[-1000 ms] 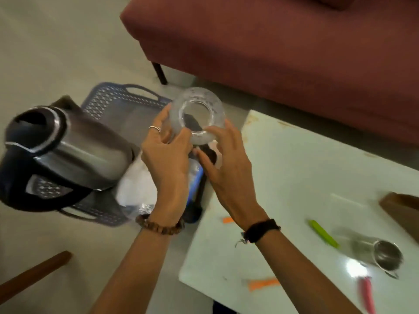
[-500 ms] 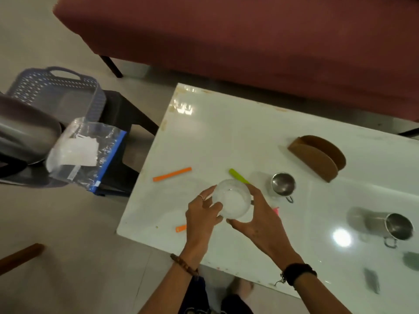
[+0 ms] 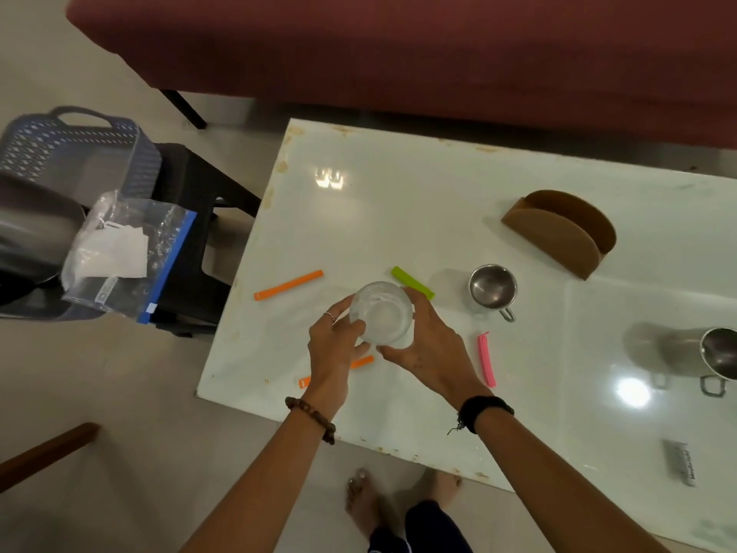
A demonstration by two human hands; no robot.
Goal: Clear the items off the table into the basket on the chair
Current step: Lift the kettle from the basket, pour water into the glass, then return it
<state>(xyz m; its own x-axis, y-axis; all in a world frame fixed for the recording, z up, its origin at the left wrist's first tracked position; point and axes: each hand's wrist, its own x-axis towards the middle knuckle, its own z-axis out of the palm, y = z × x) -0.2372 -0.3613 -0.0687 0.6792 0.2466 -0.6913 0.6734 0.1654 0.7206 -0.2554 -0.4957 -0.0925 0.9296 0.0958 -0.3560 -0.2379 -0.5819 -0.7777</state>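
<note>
Both hands hold a clear glass jar (image 3: 383,313) over the front left part of the white table (image 3: 418,201). My left hand (image 3: 333,349) grips its left side and my right hand (image 3: 428,349) curls round its right side. A blue basket (image 3: 79,153) stands on a black chair (image 3: 191,241) to the left, holding a steel kettle (image 3: 32,233) and a clear zip bag (image 3: 127,253). On the table lie orange clips (image 3: 289,285), a green clip (image 3: 412,282), a pink clip (image 3: 486,359), two steel cups (image 3: 492,291) and a brown holder (image 3: 558,233).
A dark red sofa (image 3: 399,53) runs along the far side of the table. A second steel cup (image 3: 718,359) lies on its side at the right edge, and a small grey tube (image 3: 680,461) lies near the front right. A wooden bar (image 3: 44,453) crosses the floor at lower left.
The jar has come away from above the basket to over the table, still held in both hands. The view has swung right, so the table now fills the middle.
</note>
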